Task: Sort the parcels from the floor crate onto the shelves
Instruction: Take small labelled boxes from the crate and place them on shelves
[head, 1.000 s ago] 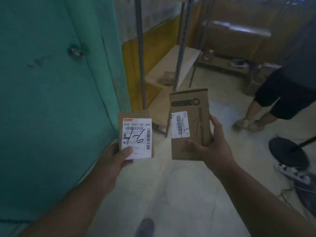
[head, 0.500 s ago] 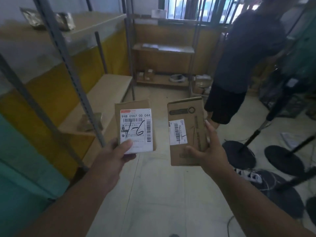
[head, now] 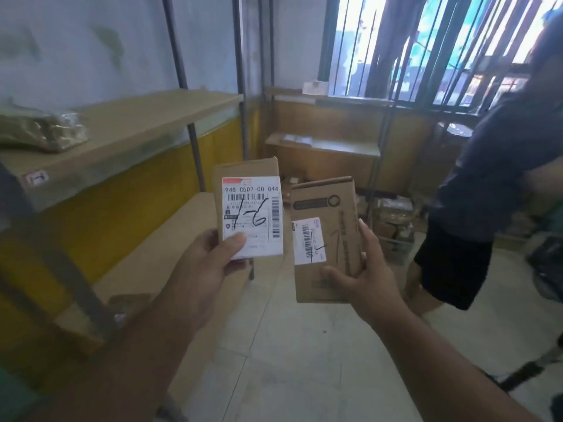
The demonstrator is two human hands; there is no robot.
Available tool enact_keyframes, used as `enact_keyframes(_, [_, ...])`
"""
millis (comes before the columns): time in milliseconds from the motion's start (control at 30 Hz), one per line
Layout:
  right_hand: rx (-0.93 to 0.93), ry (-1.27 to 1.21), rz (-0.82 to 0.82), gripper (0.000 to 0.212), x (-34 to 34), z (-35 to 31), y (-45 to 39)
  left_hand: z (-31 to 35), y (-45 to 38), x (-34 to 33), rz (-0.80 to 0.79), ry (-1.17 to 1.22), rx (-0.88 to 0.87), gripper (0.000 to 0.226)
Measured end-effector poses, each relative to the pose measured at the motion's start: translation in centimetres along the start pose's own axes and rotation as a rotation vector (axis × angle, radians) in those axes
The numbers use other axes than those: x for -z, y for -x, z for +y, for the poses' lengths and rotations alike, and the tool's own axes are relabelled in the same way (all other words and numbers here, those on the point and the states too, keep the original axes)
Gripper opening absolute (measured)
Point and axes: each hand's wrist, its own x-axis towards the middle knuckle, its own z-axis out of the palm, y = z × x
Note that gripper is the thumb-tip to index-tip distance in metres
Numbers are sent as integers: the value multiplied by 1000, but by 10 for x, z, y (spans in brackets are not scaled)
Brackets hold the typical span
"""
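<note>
Both forearms extend forward from the lower edge of the view, each hand raised to mid-frame with a parcel held upright, label side toward the camera.

Left hand (head: 210, 263): palm behind the lower left corner of the left parcel (head: 248, 205). The thumb lies across the front, on the lower left of the white label (head: 252, 217); the other fingers are hidden behind the box. The label reads "948 C507-00 044" and carries a handwritten "1-6".

Right hand (head: 365, 278): cupped around the lower right of the right parcel (head: 324, 239). The thumb presses the front face below the small barcode sticker (head: 308, 240); the fingers run up the right edge. This parcel sits slightly lower than the left one and tilts a little. The two parcels are just beside each other, not touching.

Surroundings: a shelf (head: 128, 129) at left bears a tag marked "1" and a wrapped bundle (head: 42, 132). More shelves (head: 323, 144) stand under the barred window (head: 426, 44). A second person (head: 487, 184) in dark shorts stands at right. A crate (head: 393, 226) of parcels sits on the floor beyond the right parcel.
</note>
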Motion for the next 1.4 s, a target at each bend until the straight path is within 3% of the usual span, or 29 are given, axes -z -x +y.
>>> enact_keyframes(167, [54,-37,-19,101,30,-10,-79,18,-74,-45,15,13,-64,14])
enact_keyframes(333, [141,-77,-102,102,41,-7,-176,17,-139,-69,171,-53,-116,22])
enact_keyframes(500, [281,-89,-354,103,20,-17,-276,22,-167,-83,522,-95,-190,12])
enact_keyframes(767, [455,-185,-652,101,-57,-92,-342,93,-151,-73,935,-351,-274,30])
enact_keyframes(933, [539,-294,-728,101,-104,-142,-352,137,-154,-48,1112,-638,-167,61])
enact_keyframes(1200, [579,-361,-815,102,-153,-194,-383,188,-213,11,1241,-809,30,49])
enact_keyframes(1400, [652,-409,-911,101,-197,-217,-414,206,-259,45,1275,-927,242,65])
